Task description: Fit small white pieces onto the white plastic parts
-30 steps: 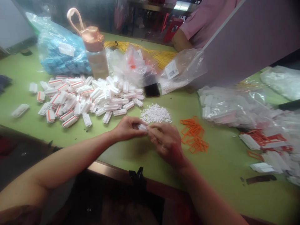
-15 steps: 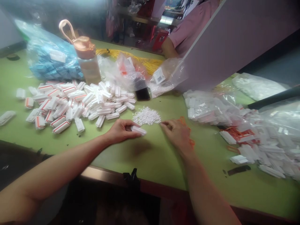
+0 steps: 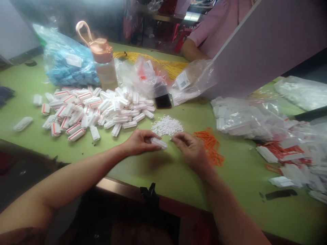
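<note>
My left hand [image 3: 139, 142] grips a small white plastic case [image 3: 158, 143] between thumb and fingers, its free end pointing right. Facing it, a short gap away, my right hand [image 3: 190, 146] has thumb and fingertips pinched together; whatever they hold is too small to make out. Just beyond both hands lies a small heap of tiny white pieces [image 3: 167, 125]. Orange plastic strips [image 3: 209, 146] lie beside my right hand, partly behind it. To the left is a large pile of white cases [image 3: 84, 109], several with orange-red strips along them.
Behind the pile stand a drink bottle [image 3: 103, 64] and a bag of blue parts [image 3: 71, 69]. A phone [image 3: 163, 101] lies near clear bags [image 3: 189, 81] and yellow wires [image 3: 153, 61]. More bagged white parts [image 3: 235, 117] cover the right side. A person's arm [image 3: 194, 49] shows beyond a partition [image 3: 265, 44].
My right hand has moved off the heap's edge toward the case, fingertips pinched, uncovering more orange strips. My left hand keeps its hold. The whole view has shifted slightly.
</note>
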The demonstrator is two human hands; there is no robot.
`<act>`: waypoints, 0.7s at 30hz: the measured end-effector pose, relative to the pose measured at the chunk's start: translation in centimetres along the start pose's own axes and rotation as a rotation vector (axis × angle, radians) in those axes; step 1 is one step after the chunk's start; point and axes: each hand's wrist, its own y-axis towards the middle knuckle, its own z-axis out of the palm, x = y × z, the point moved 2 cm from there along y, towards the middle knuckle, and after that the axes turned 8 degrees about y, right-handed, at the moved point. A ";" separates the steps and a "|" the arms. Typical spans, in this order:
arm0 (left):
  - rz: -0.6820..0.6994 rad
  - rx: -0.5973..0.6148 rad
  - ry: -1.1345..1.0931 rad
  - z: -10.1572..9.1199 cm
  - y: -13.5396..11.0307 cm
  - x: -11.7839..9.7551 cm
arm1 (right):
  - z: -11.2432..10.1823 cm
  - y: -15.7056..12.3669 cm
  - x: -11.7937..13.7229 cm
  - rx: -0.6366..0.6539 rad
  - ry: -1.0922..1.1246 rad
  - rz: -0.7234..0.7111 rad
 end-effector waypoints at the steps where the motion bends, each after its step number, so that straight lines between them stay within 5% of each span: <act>1: 0.004 -0.001 -0.004 0.1 0.0 0.1 | 0.6 -0.1 0.4 0.018 0.035 -0.032; 13: 0.085 0.010 0.009 0.1 -0.1 -0.8 | 3.0 -0.4 0.7 0.036 0.038 -0.168; 21: 0.072 -0.032 -0.013 0.1 0.0 -0.2 | 2.8 -1.1 1.7 -0.036 -0.335 -0.416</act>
